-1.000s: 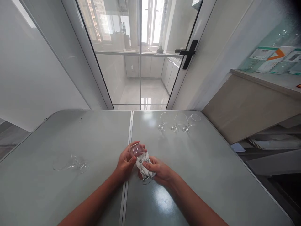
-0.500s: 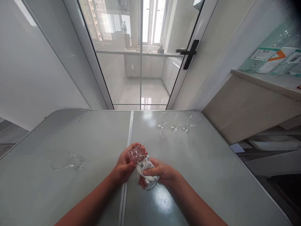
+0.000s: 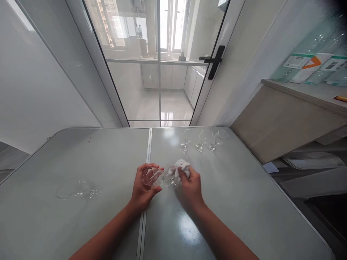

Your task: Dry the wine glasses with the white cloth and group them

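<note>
My left hand (image 3: pixel 145 182) is wrapped round the bowl of a clear wine glass (image 3: pixel 153 177), which is tilted on its side above the table's middle seam. The glass's stem and foot point right, toward my right hand (image 3: pixel 191 182). In that hand a crumpled white cloth (image 3: pixel 181 168) is gripped, held close to the foot of the glass; whether it touches the foot I cannot tell.
Three stemmed glasses (image 3: pixel 200 141) stand in a row at the table's back right. Lying at the left is another stemmed glass (image 3: pixel 78 189). The grey-green table (image 3: pixel 114 151) meets a glazed door (image 3: pixel 159 90). A wooden shelf (image 3: pixel 298 90) with bottles (image 3: pixel 311 66) borders the right.
My right hand with the cloth has come off the stem and moved up and right. The glass has turned, its foot swinging up to point right, while my left hand keeps hold of the bowl.
</note>
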`<state>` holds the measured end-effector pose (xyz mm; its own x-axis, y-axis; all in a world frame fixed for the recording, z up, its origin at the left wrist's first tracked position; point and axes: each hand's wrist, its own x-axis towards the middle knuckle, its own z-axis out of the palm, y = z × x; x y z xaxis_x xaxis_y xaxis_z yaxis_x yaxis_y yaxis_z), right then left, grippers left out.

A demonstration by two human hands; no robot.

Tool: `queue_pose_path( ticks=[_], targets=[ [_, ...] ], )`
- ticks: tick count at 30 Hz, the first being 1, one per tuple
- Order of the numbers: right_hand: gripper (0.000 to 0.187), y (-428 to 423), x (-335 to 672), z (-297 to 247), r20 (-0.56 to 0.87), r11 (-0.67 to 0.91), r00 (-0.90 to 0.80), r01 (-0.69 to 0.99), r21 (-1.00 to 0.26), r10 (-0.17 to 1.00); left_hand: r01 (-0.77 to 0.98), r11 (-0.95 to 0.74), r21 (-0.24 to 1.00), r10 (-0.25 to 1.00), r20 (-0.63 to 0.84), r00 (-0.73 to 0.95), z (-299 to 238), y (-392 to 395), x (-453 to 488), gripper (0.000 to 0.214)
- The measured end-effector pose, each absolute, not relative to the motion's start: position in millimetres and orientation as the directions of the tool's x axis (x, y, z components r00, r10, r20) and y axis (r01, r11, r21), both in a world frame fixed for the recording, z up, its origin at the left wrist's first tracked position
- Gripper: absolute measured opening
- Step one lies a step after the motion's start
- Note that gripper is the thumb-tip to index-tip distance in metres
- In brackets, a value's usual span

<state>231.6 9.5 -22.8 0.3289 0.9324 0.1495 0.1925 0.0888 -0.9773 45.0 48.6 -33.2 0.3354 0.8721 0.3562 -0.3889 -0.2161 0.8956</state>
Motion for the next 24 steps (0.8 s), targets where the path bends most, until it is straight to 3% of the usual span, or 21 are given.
queue_pose_path(
  ticks=[2,3,6,9,13,17,21,24],
  targets=[
    [0.039,13.6,235.3,-20.7,0.0,0.013,0.441,-0.027,-1.0,0.897,-0.38,-0.342,0.859,0.837,0.463,0.293,-38.0,46.0,46.9,0.063],
    [0.044,15.6,235.3,-19.8,-0.059,-0.013,0.415,-0.114,-0.993,0.908,-0.377,-0.398,0.836,0.813,0.512,0.277,-40.5,44.7,47.9,0.063],
    [0.05,19.3,229.8,-18.6,-0.181,-0.134,0.103,-0.357,-0.925,0.978,-0.37,-0.494,0.787,0.755,0.6,0.266,-46.0,41.9,50.3,0.064],
    [0.047,19.3,227.2,-18.5,-0.201,-0.212,-0.072,-0.427,-0.879,0.977,-0.349,-0.543,0.763,0.723,0.637,0.268,-50.1,40.9,51.2,0.065],
    [0.039,17.8,235.7,-18.4,-0.25,-0.261,-0.076,-0.229,-0.938,0.965,-0.32,-0.546,0.774,0.724,0.628,0.284,-60.6,38.3,52.6,0.067],
    [0.033,16.2,240.9,-17.8,-0.185,-0.192,0.073,0.089,-0.977,0.98,-0.265,-0.572,0.776,0.688,0.63,0.36,-72.4,33.8,52.3,0.059],
    [0.033,14.7,238.9,-15.5,-0.092,-0.176,0.226,0.383,-0.907,0.97,-0.244,-0.605,0.758,0.65,0.647,0.399,-74.5,33.0,51.6,0.06],
    [0.033,13.3,236.4,-14.6,-0.021,-0.174,0.291,0.511,-0.842,0.957,-0.27,-0.598,0.755,0.653,0.654,0.382,-69.6,34.1,53.8,0.067]
  ],
)
